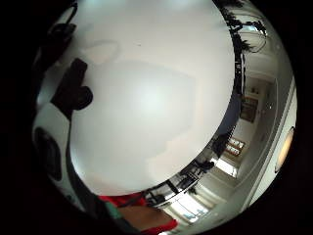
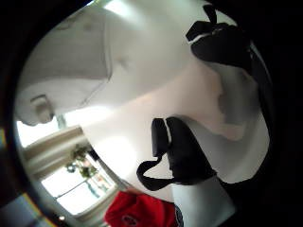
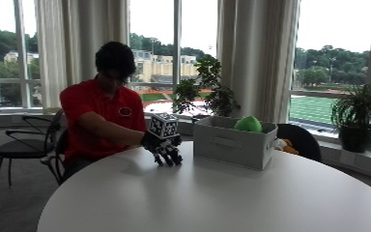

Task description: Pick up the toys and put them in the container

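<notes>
From across the table, the gloved right hand (image 3: 166, 151) hung fingers-down over the white table (image 3: 205, 198), slack and seemingly holding nothing; the grey container (image 3: 234, 141), green toy (image 3: 248, 124) showing, stood just beside it. Both palm views showed only bare tabletop (image 1: 146, 98).

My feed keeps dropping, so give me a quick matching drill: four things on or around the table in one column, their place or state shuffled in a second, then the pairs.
Things:
1. gloved right hand
2. green toy
3. grey container
4. potted plant

Places or states:
A. sticks up out of the container
B. on the window ledge, off the table
C. fingers hang down over the white table, holding nothing
D. stands on the table beside the hand

Pairs: 1-C, 2-A, 3-D, 4-B
</notes>
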A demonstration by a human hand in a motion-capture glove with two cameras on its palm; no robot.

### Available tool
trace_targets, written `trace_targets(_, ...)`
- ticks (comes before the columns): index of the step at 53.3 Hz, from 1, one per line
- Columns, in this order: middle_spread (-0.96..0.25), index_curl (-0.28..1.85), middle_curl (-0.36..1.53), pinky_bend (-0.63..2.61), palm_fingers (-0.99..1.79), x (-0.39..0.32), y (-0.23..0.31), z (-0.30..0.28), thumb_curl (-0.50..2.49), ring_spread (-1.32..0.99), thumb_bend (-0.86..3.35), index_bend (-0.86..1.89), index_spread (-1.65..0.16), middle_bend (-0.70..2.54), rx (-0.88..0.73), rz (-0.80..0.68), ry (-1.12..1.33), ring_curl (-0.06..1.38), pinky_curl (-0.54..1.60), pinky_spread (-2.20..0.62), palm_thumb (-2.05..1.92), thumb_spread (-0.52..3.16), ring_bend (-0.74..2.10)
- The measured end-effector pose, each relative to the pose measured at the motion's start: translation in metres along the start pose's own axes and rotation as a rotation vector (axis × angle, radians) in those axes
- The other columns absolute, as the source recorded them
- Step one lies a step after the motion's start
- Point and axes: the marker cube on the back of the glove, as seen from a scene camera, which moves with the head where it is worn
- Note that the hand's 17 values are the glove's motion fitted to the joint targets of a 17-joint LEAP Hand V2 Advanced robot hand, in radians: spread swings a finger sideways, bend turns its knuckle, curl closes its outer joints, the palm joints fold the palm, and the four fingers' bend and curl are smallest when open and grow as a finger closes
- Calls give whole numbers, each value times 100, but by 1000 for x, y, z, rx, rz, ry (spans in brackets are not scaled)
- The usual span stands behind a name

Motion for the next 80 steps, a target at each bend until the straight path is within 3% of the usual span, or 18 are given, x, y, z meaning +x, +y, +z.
trace_targets(80,-31,44,33,87,39,-7,7,4,31,-50,-1,18,-47,18,-10,-31,11,35,35,-26,8,130,37)
